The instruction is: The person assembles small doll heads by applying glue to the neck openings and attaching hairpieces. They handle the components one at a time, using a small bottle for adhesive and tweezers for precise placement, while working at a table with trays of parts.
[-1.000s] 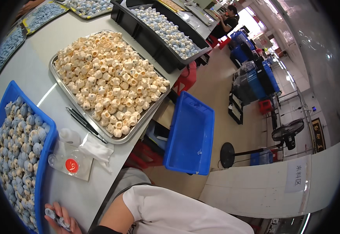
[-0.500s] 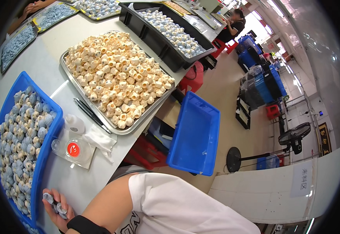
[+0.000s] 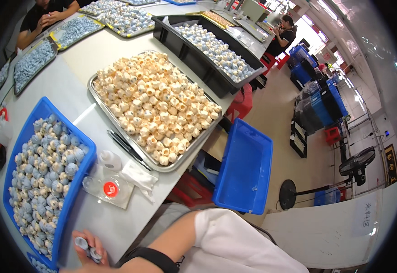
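Low in the view, my right hand [image 3: 90, 249] is closed around small blue-grey hollow pieces; one rounded piece [image 3: 81, 242] shows its open end between the fingers. Just left of the hand stands a blue bin [image 3: 66, 200] heaped with small blue-and-cream parts [image 3: 44, 182]. Beyond the hand lie a clear packet with a red round label [image 3: 110, 189], a white squeeze bottle [image 3: 110, 160] and a crumpled white tissue [image 3: 139, 176]. Blurred skin at the bottom edge is too unclear to assign to my left hand, which I cannot otherwise see.
A metal tray [image 3: 162, 169] holds many cream hollow pieces, with dark slim tools [image 3: 129, 150] beside it. Behind stands a black crate [image 3: 198, 59] of blue-and-cream parts. A blue bin [image 3: 241, 182] sits right of the table edge. Two people [image 3: 48, 18] work farther off.
The whole scene has shifted right and slightly down as my head turned. My right hand keeps hold of the blue-grey pieces beside the blue bin.
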`<state>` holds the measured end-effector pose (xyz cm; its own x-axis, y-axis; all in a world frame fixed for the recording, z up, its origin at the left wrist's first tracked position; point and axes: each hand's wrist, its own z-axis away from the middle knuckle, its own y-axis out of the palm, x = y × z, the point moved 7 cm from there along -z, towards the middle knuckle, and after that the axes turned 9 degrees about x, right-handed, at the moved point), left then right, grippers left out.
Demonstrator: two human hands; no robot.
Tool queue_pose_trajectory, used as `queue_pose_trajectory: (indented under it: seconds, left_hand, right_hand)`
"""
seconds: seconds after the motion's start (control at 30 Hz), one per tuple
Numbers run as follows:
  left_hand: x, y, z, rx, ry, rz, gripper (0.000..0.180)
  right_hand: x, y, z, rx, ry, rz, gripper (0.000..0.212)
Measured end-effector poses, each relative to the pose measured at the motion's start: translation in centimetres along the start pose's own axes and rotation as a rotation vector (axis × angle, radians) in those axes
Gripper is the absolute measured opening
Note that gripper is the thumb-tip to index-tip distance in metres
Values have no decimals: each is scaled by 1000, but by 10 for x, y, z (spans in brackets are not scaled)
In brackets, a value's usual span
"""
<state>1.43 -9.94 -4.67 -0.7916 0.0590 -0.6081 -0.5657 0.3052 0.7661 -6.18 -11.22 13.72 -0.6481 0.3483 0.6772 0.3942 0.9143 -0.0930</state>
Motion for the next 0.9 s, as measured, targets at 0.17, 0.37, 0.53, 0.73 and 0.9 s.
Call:
queue_pose_trajectory:
  seconds: [0.17,0.37,0.53,0.73,0.9]
  left_hand:
    - [0,17,-18,-2,-106,-29,28]
    - [8,28,-8,-109,-260,-92,30]
    - [10,30,1,-156,-309,-129,32]
    - [5,32,5,-218,-292,-193,34]
    - [-1,28,10,-364,-130,-251,36]
  right_hand:
    - [-19,-24,46,-208,98,636,22]
    - [-30,-35,64,-195,169,500,22]
    - [-34,-41,60,-201,90,453,23]
    - [-40,-43,62,-133,154,352,29]
    - [-26,-64,87,79,317,486,38]
